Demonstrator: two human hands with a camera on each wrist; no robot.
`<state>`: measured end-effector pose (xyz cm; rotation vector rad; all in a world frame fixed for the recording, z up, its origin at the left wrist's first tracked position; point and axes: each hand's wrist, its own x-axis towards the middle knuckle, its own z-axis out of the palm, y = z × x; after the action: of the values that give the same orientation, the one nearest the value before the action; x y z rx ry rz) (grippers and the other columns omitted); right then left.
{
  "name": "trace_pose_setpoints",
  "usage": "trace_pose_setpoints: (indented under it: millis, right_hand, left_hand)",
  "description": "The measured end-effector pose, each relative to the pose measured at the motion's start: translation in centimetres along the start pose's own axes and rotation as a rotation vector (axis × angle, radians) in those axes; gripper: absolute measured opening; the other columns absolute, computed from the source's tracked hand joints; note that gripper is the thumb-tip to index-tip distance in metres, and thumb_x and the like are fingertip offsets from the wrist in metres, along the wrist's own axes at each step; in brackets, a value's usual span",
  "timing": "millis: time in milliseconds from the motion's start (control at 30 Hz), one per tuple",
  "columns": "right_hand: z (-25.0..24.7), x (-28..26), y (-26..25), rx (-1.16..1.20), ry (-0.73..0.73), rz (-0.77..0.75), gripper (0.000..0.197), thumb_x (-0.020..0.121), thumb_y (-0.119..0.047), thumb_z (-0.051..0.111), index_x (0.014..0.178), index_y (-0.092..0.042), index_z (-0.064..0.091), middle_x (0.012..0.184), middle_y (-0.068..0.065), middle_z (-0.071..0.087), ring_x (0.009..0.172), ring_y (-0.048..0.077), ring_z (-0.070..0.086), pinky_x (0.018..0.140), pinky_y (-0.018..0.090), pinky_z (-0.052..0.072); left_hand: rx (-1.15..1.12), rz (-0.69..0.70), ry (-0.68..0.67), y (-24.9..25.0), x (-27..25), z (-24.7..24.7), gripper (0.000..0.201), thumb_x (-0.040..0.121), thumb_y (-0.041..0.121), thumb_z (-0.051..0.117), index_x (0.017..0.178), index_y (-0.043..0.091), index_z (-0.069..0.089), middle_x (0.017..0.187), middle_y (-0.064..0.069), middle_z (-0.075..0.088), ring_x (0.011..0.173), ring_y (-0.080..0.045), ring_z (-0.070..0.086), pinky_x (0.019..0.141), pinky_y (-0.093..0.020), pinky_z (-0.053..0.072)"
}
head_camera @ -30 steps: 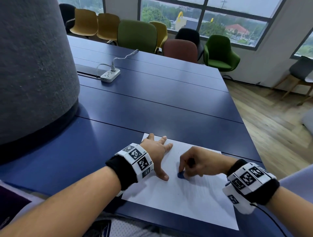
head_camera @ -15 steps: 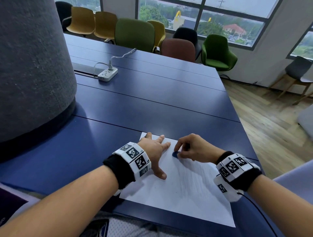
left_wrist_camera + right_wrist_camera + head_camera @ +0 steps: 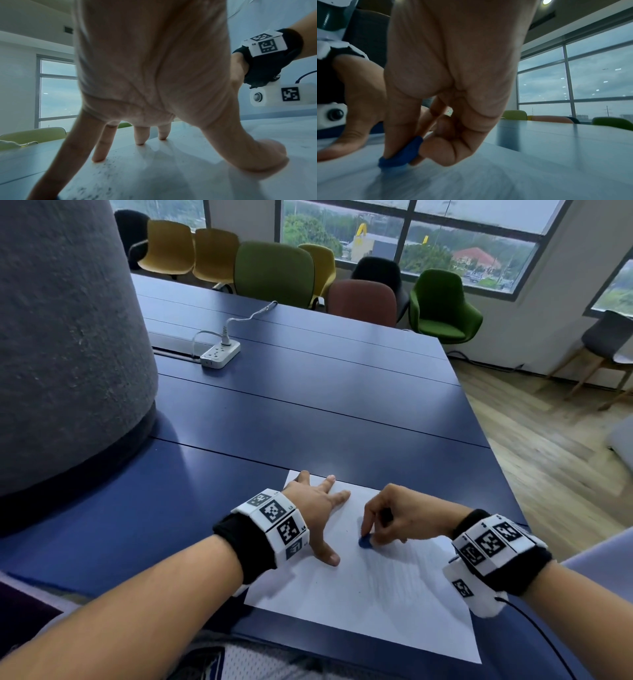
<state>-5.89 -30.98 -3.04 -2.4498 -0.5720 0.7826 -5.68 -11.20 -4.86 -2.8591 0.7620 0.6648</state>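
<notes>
While we pinch the blue eraser (image 3: 400, 155) between the thumb and curled fingers of our right hand (image 3: 404, 518), its lower edge is pressed onto the sheet of paper (image 3: 376, 611), about the middle of the page's far half. We judge the eraser small, light and rubbery. It should give a little under pressure and grip the paper rather than slide. It is best held low, close to the rubbing edge, so it does not bend or flick out of the pinch.

Faint grey pencil strokes (image 3: 394, 573) show on the sheet on the near side of the eraser. The paper looks like the delicate part: thin, floppy, and likely to crease or tear if dragged. Our left hand (image 3: 315, 505) lies spread flat on its left side, fingertips (image 3: 99, 155) and thumb pressing down, near the eraser but not touching it. Dark crumbs (image 3: 106, 170) lie by those fingertips.

The sheet rests at the near edge of the dark blue table (image 3: 308, 412). A white power strip (image 3: 220, 353) lies well apart, farther back.
</notes>
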Motion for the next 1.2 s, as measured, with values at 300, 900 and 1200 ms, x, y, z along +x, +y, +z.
trace_pose_setpoints:
  millis: [300,900,1200]
  right_hand:
    - [0.4,-0.9,-0.4,-0.136,-0.049,-0.030,0.008,0.077,-0.020,0.072,0.084,-0.025,0.073,0.062,-0.010,0.060,0.055,0.003,0.051,0.057,0.019,0.042]
    - [-0.9,2.2,1.2,-0.064,0.296,0.000,0.007,0.080,-0.018,0.075,0.082,-0.016,0.068,0.061,-0.009,0.057,0.048,0.002,0.049,0.052,0.015,0.040]
    - [0.1,0.2,0.4,-0.023,0.165,-0.012,0.004,0.080,-0.015,0.072,0.083,-0.016,0.069,0.057,-0.008,0.057,0.047,0.006,0.049,0.050,0.022,0.044]
  left_hand:
    - [-0.009,-0.010,-0.026,0.1,-0.1,-0.2,0.122,0.066,0.071,0.074,0.157,0.037,0.000,0.165,0.002,-0.004,0.146,-0.043,0.004,0.113,-0.047,0.028]
    - [-0.031,-0.006,-0.044,-0.1,0.3,0.0,0.124,0.064,0.070,0.076,0.156,0.036,0.000,0.165,0.003,-0.006,0.146,-0.045,0.000,0.113,-0.051,0.029]
    - [-0.019,-0.008,-0.031,0.0,0.1,0.0,0.123,0.066,0.070,0.075,0.156,0.036,0.000,0.165,0.003,-0.005,0.146,-0.044,0.002,0.113,-0.047,0.028]
